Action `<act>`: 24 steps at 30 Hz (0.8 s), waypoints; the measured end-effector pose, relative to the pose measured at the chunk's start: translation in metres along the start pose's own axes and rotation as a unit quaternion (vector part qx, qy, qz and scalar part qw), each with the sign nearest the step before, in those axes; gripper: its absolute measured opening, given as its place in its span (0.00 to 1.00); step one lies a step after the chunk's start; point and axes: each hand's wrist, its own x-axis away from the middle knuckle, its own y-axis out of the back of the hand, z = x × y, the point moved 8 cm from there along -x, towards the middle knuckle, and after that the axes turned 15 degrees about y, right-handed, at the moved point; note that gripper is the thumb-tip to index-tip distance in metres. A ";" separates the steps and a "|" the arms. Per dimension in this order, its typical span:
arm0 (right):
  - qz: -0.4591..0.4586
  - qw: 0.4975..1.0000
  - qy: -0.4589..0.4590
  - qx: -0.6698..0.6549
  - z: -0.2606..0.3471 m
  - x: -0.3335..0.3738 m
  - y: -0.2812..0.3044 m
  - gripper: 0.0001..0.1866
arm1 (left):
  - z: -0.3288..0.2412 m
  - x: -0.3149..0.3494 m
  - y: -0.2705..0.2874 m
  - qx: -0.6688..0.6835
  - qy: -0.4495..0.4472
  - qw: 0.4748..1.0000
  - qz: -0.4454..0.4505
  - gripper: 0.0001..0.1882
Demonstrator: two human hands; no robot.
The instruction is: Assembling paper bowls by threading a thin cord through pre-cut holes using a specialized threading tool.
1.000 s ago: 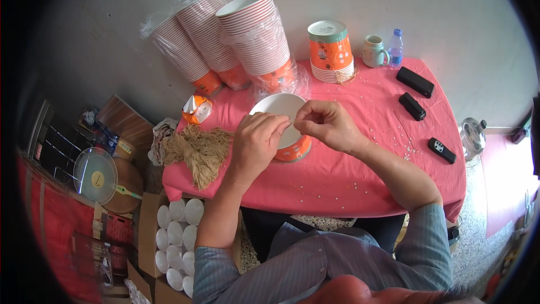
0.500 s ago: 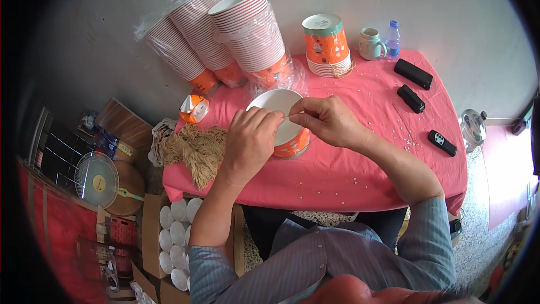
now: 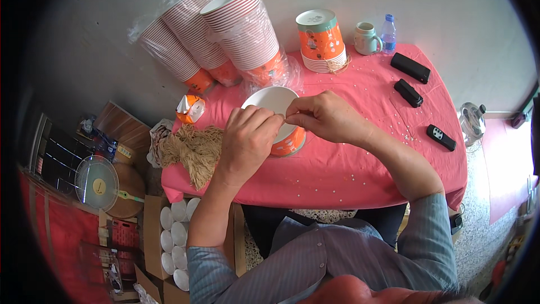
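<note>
A white-lined orange paper bucket [image 3: 288, 142] stands upright at the table's near middle. Over its open top my left hand [image 3: 250, 135] and my right hand [image 3: 332, 115] meet, fingertips almost touching. Both are closed in a pinch on what looks like a thin tan string, mostly hidden by the fingers. A loose bundle of tan strings [image 3: 194, 152] lies left of my left hand. Farther back, an upside-down stack of orange paper buckets [image 3: 320, 42] has tan string hanging at its right side.
Tall plastic-wrapped bucket stacks [image 3: 239, 28] lean at the back left, near an orange tissue pack [image 3: 191, 108]. A mug [image 3: 367, 39], a bottle [image 3: 388, 34], two black cases [image 3: 409, 68] and a remote [image 3: 441, 137] stand or lie rightward. Below left is a carton of white cups [image 3: 179, 231].
The whole view has shifted slightly, so table items appear a little higher and farther left. My hands stay pinched together over the bucket, with the fingertips only slightly moved.
</note>
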 end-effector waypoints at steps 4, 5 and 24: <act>0.029 0.999 -0.006 -0.035 -0.001 0.000 -0.003 0.07 | -0.003 0.002 0.000 -0.015 -0.017 1.000 0.005 0.09; 0.029 0.999 -0.005 -0.036 -0.001 0.001 -0.003 0.07 | -0.003 0.003 0.001 -0.022 -0.019 1.000 0.004 0.09; 0.120 0.984 -0.070 -0.115 -0.013 0.007 -0.001 0.08 | -0.016 0.015 -0.014 -0.075 -0.036 0.997 0.009 0.08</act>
